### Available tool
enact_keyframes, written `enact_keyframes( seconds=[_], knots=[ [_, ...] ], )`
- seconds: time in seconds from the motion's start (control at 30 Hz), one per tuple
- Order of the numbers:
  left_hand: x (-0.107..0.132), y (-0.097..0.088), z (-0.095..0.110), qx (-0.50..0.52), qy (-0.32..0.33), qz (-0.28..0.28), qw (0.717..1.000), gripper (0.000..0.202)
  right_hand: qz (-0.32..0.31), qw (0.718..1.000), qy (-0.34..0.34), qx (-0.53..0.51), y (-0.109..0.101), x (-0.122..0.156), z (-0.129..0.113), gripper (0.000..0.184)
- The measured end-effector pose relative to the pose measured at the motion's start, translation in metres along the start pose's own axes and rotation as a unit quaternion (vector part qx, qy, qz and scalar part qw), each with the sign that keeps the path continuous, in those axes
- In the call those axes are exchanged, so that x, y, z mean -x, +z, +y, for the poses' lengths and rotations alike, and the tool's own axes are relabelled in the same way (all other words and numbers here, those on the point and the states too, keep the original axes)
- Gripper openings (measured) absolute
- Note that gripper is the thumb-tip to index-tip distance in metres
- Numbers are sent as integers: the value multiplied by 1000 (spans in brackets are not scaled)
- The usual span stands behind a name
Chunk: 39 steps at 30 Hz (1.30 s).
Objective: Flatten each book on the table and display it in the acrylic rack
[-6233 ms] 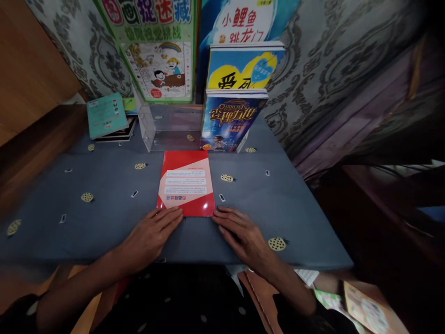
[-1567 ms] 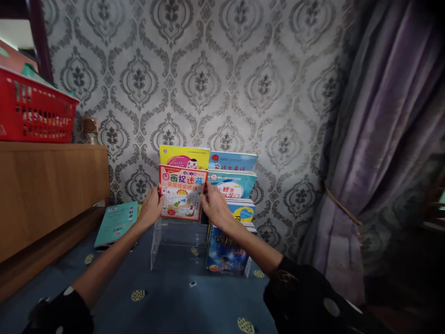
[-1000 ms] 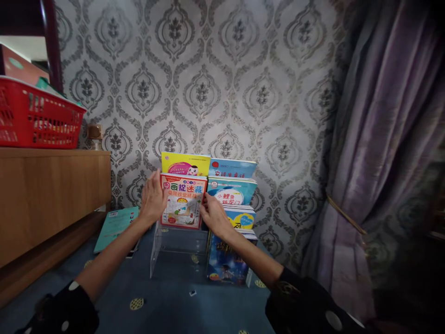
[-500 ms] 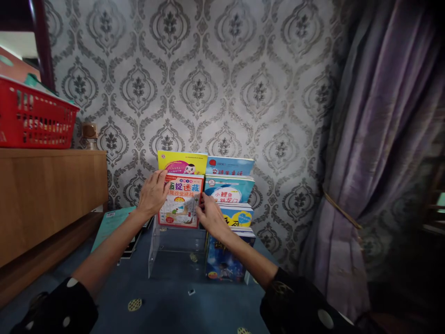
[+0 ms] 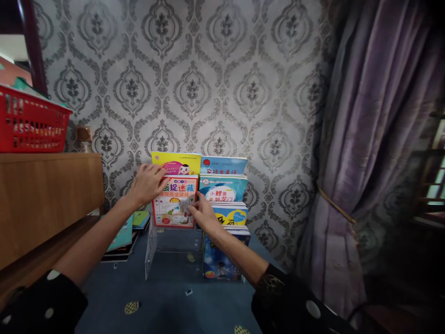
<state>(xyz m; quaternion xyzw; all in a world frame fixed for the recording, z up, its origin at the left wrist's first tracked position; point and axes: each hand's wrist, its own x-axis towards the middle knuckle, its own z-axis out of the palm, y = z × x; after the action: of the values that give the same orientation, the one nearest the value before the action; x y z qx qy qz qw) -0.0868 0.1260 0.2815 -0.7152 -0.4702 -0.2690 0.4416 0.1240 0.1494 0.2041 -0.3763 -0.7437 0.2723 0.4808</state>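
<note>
A red-bordered children's picture book [image 5: 176, 204] stands in the left column of a clear acrylic tiered rack [image 5: 172, 250], in front of a yellow book [image 5: 175, 162]. My left hand [image 5: 148, 182] rests on the red book's top left corner, fingers curled over its edge. My right hand [image 5: 203, 214] touches the book's right edge with the fingers pressed together. The rack's right column holds several blue books [image 5: 224, 190], the lowest a dark blue one [image 5: 222, 260].
The rack stands on a blue cloth with yellow dots [image 5: 167, 301] against patterned wallpaper. A stack of flat books [image 5: 127, 234] lies left of the rack. A wooden cabinet [image 5: 45, 199] carries a red basket [image 5: 31, 125]. A purple curtain [image 5: 375, 162] hangs at the right.
The red book went from lying flat on the cloth to standing in the rack's left column. Over the last second my left hand slid up to its top corner; my right stays at its right edge.
</note>
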Motion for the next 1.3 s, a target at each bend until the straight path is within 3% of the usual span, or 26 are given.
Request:
enact_keyframes(
  seconds=[0.13,0.27,0.43,0.53,0.67,0.73,0.8,0.87,0.93,0.97,1.07,1.17,1.3],
  knots=[
    [-28,-1,37,44,79,-36,995,31,-2,999,4,-33,1,1,1,63],
    [-49,6,64,73,56,-70,993,25,-4,999,1,-47,0,3,3,62],
    [-57,6,67,86,60,-74,992,22,3,996,-18,-88,7,5,6,68],
    [-58,6,67,90,62,-72,991,22,0,989,7,-146,12,3,1,73],
    [-56,4,68,92,64,-68,991,20,-14,969,55,-241,12,-1,-9,62],
    [-47,2,65,92,64,-40,993,20,-12,962,64,-267,10,-1,-14,52],
    [-31,2,58,101,27,36,994,26,-12,960,66,-273,6,0,-16,44],
    [-9,7,47,132,-67,146,978,37,-15,959,66,-277,5,3,-16,42],
    [15,18,34,187,-200,240,931,47,-15,957,67,-282,5,7,-16,44],
    [26,25,28,228,-256,253,905,49,-13,956,66,-284,5,8,-15,45],
    [51,45,20,355,-332,189,853,44,-11,955,63,-288,8,10,-15,46],
    [63,57,26,387,-326,125,854,37,-16,956,62,-287,10,10,-15,44],
    [69,63,38,374,-325,92,864,29,-16,958,63,-278,11,8,-15,51]
  ],
)
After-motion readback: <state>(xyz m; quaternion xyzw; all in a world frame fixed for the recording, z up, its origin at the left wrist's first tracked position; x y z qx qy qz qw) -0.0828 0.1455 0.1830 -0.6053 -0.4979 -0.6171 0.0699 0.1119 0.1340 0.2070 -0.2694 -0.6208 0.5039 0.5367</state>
